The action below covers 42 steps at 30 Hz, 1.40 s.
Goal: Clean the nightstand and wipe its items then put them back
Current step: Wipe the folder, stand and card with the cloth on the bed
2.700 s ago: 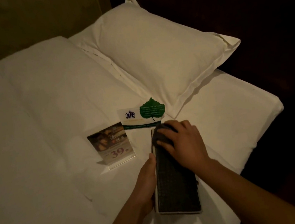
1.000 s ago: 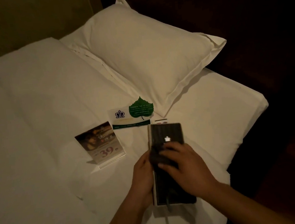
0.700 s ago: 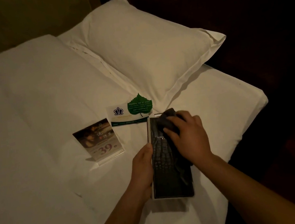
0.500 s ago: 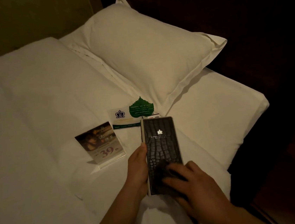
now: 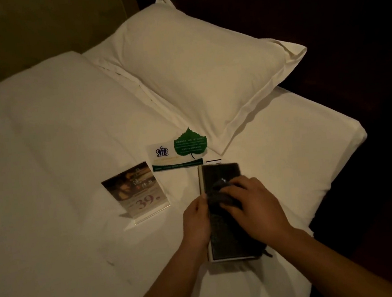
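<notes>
A long black textured folder (image 5: 225,242) lies on the white bed. My left hand (image 5: 196,221) grips its left edge and holds it steady. My right hand (image 5: 252,205) presses a dark cloth (image 5: 219,194) onto the upper half of the cover, hiding the small logo. A clear acrylic stand (image 5: 137,191) with a photo and "39" stands to the left. Just beyond the folder lies a white card with a green leaf shape (image 5: 185,149).
A white pillow (image 5: 200,69) lies at the back right, close to the leaf card. The bed's right edge (image 5: 339,168) drops into dark floor. A white duvet (image 5: 45,165) covers the left side.
My right hand has slid the cloth from the folder's near end up to its upper half. The left hand has stayed on the left edge.
</notes>
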Motion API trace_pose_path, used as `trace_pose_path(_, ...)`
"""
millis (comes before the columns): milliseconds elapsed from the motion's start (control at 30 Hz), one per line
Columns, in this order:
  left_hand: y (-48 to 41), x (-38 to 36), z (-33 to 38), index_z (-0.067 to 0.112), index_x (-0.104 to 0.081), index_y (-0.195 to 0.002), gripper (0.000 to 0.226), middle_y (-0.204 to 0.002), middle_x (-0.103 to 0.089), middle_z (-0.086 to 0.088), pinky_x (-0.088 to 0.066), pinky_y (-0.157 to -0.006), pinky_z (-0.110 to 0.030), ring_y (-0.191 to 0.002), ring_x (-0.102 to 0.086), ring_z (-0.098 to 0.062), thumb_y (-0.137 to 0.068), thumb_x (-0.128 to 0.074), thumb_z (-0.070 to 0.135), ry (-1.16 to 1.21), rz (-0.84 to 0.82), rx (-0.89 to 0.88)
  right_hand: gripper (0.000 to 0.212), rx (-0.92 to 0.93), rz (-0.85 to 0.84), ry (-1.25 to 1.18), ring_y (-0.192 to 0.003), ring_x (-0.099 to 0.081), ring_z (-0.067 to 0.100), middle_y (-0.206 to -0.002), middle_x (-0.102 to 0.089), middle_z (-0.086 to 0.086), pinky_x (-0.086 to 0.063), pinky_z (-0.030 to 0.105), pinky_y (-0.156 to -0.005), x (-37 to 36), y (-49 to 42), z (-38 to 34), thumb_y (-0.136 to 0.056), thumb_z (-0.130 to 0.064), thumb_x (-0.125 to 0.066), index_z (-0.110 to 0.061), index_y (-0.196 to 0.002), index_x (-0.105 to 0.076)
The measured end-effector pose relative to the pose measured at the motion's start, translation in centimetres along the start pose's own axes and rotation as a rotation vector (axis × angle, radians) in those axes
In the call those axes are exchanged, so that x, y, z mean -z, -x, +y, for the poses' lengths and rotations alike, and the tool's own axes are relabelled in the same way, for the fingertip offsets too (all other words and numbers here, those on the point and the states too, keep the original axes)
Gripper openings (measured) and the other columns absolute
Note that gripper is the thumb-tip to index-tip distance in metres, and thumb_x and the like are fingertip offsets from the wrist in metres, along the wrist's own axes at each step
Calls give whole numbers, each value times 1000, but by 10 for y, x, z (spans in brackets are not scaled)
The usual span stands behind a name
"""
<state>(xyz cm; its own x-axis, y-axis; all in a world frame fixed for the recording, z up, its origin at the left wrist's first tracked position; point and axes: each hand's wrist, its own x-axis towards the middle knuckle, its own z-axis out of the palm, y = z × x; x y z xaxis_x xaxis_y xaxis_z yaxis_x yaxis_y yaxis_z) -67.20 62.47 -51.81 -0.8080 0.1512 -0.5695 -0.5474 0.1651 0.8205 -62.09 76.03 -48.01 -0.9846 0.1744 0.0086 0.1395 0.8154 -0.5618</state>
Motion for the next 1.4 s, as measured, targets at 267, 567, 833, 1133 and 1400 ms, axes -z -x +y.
trace_pose_path(267,11,31,-3,23,-64,-117,28,-106,-70,2,-52,-83,-17,-94,-67,-15,-95,-60,8,-142,117,-104,21,-183,-29,-244,-94,-59,10,-100,-60,-11,-45,24,-78,-12,-3,20,-88,-33,-65,-34,-109,-68)
trace_pose_path(567,-6,150,34,14,-48,-137,48,-122,-56,-1,-48,-93,-35,-111,-56,-18,-93,-67,21,8,566,-206,20,-284,-26,-515,-95,-60,2,-103,-63,-16,-45,22,-81,-16,-9,5,-88,-29,-67,-46,-96,-63)
trace_pose_path(833,-32,155,45,12,-71,-88,29,-80,-76,1,-57,-67,-29,-75,-72,-14,-103,-48,20,52,277,-326,19,-211,-21,-575,-98,-60,1,-107,-63,-17,-47,24,-86,-20,-30,-38,-88,-30,-67,-47,-97,-65)
trace_pose_path(1133,-14,140,68,9,-75,-101,33,-102,-74,-23,-59,-83,-51,-94,-72,-41,-101,-49,29,360,152,-220,36,145,178,-374,-115,-49,10,-125,-54,-9,-38,23,-93,-5,-88,-112,-92,-38,-57,-30,-126,-60)
trace_pose_path(1400,-2,132,62,5,-69,-101,34,-104,-69,-29,-56,-83,-52,-88,-68,-41,-100,-47,30,486,30,-53,45,282,20,113,-112,-48,26,-139,-50,4,-50,37,-87,-39,-64,-110,-89,-34,-62,-25,-132,-57)
